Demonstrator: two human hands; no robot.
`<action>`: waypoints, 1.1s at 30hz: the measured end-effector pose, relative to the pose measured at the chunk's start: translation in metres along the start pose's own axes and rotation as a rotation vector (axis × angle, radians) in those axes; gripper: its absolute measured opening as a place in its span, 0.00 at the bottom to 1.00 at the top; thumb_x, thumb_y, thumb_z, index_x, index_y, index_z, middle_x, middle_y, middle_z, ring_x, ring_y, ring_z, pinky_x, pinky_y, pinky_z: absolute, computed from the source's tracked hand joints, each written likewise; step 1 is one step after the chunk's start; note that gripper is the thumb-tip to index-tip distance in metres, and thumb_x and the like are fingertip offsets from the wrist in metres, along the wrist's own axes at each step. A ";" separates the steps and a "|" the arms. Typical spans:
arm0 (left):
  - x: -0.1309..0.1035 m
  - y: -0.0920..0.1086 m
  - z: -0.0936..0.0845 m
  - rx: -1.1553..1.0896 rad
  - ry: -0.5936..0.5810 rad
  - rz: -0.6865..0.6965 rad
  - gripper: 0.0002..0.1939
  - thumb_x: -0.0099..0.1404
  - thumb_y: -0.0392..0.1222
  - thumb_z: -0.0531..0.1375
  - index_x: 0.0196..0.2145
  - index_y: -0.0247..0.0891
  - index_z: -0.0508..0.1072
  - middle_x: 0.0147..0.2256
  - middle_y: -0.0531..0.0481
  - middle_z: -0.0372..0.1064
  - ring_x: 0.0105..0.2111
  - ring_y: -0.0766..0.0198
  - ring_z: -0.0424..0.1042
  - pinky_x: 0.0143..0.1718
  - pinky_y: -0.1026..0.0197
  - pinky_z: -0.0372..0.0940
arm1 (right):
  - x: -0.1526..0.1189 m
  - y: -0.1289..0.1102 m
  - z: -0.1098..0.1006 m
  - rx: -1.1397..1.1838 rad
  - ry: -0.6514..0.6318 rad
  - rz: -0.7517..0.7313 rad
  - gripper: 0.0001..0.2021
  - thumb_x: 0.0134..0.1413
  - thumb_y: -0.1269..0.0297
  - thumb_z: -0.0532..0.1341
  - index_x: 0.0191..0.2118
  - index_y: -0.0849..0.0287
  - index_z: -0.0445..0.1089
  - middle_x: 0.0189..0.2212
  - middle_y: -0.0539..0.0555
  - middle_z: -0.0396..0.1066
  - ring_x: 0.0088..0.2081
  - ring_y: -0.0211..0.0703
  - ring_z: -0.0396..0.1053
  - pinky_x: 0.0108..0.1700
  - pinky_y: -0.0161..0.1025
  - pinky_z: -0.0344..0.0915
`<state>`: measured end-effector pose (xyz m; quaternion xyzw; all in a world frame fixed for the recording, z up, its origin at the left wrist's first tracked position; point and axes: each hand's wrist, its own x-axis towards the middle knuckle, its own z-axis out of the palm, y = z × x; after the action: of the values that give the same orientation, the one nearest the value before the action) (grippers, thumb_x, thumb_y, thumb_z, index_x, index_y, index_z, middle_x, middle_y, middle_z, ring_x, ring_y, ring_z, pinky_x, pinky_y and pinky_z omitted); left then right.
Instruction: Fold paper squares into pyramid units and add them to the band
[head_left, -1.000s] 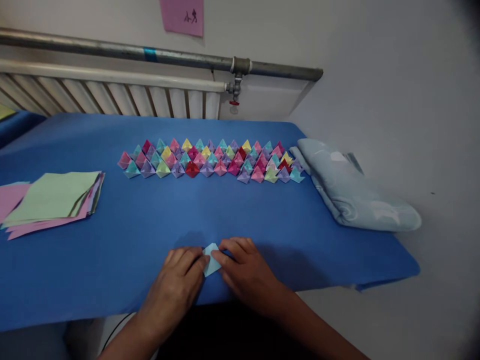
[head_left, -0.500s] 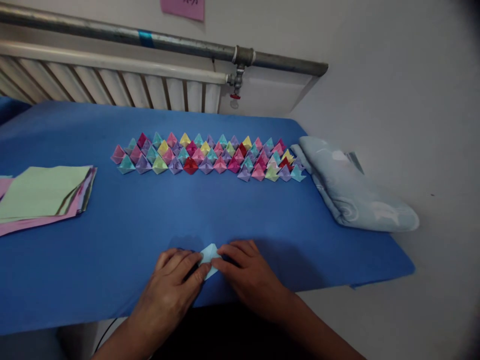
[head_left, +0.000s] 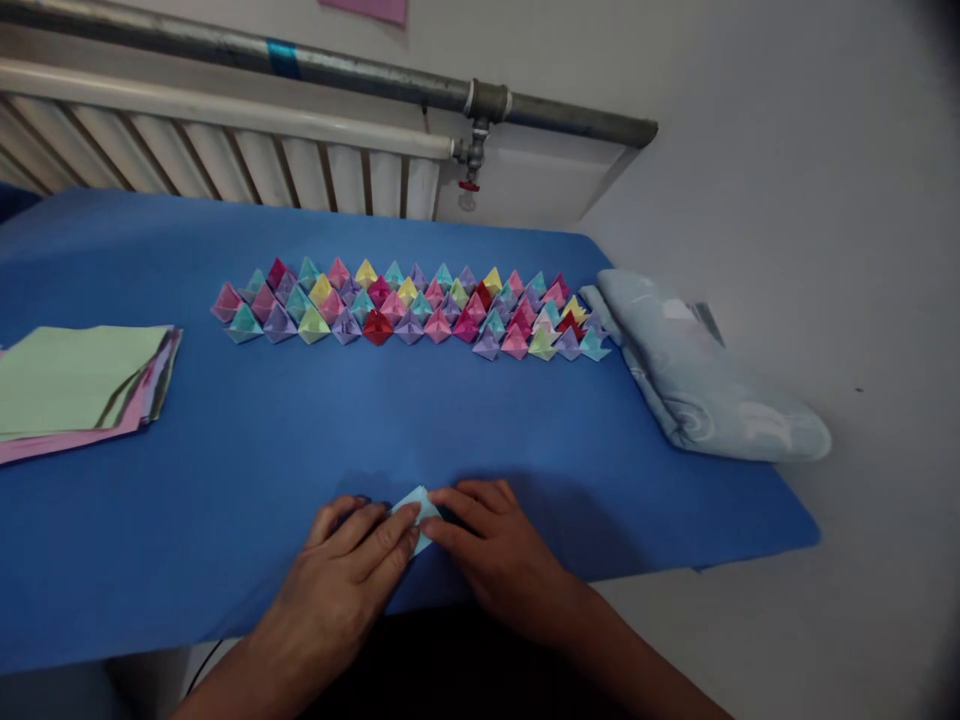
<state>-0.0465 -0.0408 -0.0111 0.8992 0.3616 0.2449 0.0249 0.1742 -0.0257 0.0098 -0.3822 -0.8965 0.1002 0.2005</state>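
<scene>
A small light-blue folded paper lies near the front edge of the blue-covered table. From the left, my left hand presses its fingers over the paper, hiding part of it. My right hand holds the paper's right side with thumb and forefinger, its other fingers curled. Beyond my hands, several rows of small folded paper boats in pink, purple, teal, yellow, green and red stand close together.
At the left lies a stack of coloured paper sheets, green on top. A folded pale blue blanket sits at the right edge against the wall. Behind the table are a white radiator and a metal pipe with a red-handled valve.
My left fingers have slid further right over the light-blue paper, covering more of it. My right hand has barely moved. The whole view has shifted slightly.
</scene>
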 end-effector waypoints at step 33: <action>0.011 -0.006 -0.003 -0.135 -0.004 -0.082 0.16 0.69 0.31 0.51 0.52 0.39 0.68 0.49 0.45 0.73 0.43 0.60 0.72 0.50 0.51 0.60 | -0.002 -0.015 0.007 0.007 0.065 0.119 0.10 0.63 0.75 0.53 0.41 0.60 0.71 0.34 0.55 0.71 0.34 0.42 0.64 0.38 0.40 0.60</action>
<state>-0.0451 -0.0292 -0.0054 0.8805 0.3805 0.2659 0.0963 0.1631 -0.0379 0.0076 -0.4372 -0.8648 0.1024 0.2247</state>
